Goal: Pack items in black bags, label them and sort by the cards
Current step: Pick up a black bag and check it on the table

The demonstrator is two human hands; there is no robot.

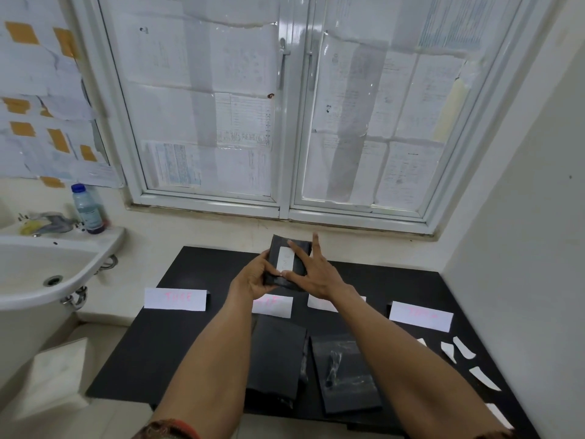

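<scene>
We observe a folded black bag (277, 245) held above the far half of the table (177, 350), clear of its surface. The left hand (253, 278) grips the bag's lower left edge, fingers curled beneath and thumb on the front. The right hand (313, 277) is spread wide, its straight fingers pressing a white label (283, 261) flat against the bag's face. Four white cards (175, 299) with pink lettering stand in a row below the hands. Two more black bags (275, 353) lie side by side nearer us. Loose white label strips (484, 377) lie at the table's right edge.
</scene>
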